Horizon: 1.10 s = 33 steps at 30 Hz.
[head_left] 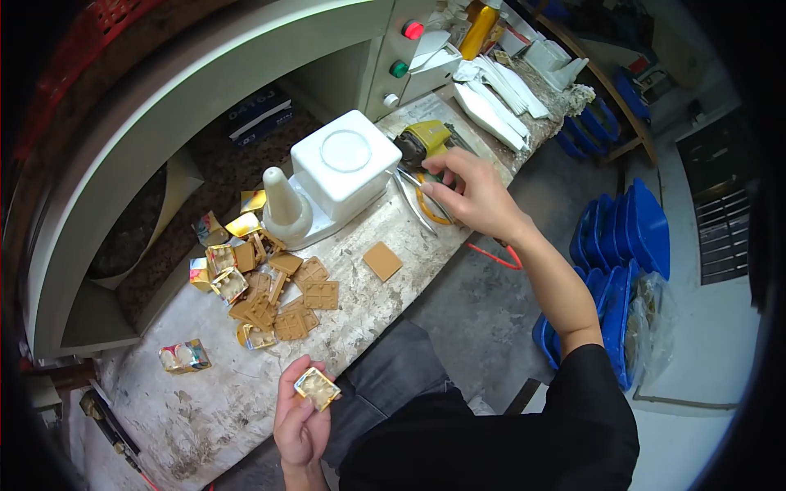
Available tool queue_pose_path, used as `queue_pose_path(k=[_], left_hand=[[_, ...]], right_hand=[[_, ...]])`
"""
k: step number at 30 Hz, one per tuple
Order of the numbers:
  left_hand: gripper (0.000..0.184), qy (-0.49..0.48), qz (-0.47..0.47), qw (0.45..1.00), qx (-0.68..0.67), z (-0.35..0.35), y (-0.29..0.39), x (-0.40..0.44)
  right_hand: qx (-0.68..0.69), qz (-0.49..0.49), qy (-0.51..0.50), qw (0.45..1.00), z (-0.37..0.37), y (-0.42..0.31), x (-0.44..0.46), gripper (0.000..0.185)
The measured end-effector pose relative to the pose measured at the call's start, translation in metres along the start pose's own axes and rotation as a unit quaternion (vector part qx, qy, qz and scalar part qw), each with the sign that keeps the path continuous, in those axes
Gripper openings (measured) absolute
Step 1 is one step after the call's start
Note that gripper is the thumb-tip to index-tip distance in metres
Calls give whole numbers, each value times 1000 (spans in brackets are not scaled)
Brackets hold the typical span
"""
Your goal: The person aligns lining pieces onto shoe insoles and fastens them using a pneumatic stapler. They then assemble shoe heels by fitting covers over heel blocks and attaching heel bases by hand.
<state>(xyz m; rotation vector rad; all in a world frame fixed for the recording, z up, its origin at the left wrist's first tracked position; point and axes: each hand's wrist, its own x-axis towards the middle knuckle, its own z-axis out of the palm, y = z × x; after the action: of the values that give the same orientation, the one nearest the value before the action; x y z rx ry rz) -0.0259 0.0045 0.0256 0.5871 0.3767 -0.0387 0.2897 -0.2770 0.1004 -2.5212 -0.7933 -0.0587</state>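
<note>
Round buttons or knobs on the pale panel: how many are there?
3: the red one at the top, the green one below it, the white one lowest. Others may be hidden.

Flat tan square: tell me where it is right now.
In the head view, the flat tan square lies near the bench's front edge, right of the brown moulded panels and below the white container.
</note>
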Motion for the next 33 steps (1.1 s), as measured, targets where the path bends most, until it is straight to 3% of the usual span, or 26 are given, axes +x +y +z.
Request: queue_pose_path(k=[3, 6, 10, 19, 21, 25, 28, 33], left_hand=[[59, -5, -8, 998, -58, 12, 0, 3], [54, 32, -4, 999, 16, 14, 1, 0], [53, 6, 18, 1000, 12, -2, -3, -3], [54, -6, 16, 1000, 16, -12, 0, -3], [55, 0, 15, 999, 38, -10, 3, -4], [54, -5, 10, 999, 49, -8, 3, 0], [54, 0, 23, 999, 47, -9, 7, 1], [55, 29, 22, 999, 39, -14, 4, 1]], right_hand=[[54, -6, -78, 996, 13, -6, -5, 43], [97, -161, -193, 963, 47, -21, -15, 51], [55, -191, -255, 946, 64, -25, -12, 59], [50, -129, -269, 953, 37, -37, 0, 56], [100, -67, -183, 976, -14, -60, 28, 61], [59, -97, -110, 987, -38, -60, 98, 60], [-1, -179, -202, 963, -17, -58, 135, 53], [-102, -182, -179, 962, -17, -66, 137, 48]])
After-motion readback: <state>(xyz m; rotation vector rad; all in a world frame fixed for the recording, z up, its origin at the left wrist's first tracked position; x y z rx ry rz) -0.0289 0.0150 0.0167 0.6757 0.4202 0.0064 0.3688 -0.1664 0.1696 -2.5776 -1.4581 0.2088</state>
